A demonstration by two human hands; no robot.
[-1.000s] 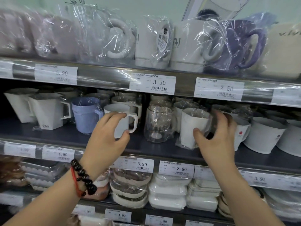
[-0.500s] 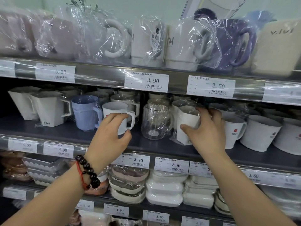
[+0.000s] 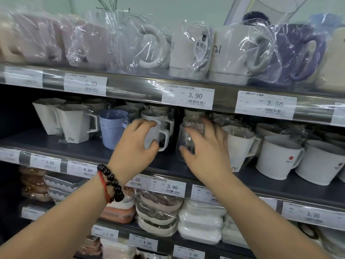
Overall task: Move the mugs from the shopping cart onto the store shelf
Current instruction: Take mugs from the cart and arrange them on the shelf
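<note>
Left hand (image 3: 133, 146) grips white mug (image 3: 155, 134) — right hand (image 3: 207, 152) on glass mug (image 3: 188, 135).

Left hand (image 3: 134, 144) gripping white mug (image 3: 155, 134), right hand (image 3: 207, 150) on glass mug (image 3: 188, 137)

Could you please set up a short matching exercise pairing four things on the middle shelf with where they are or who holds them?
Things:
1. white mug
2. clear glass mug
3. blue mug
4. angular white mug

States:
A. far left of the shelf
B. gripped by the left hand
C. under the right hand
D. just left of the left hand

Pairs: 1-B, 2-C, 3-D, 4-A
</note>
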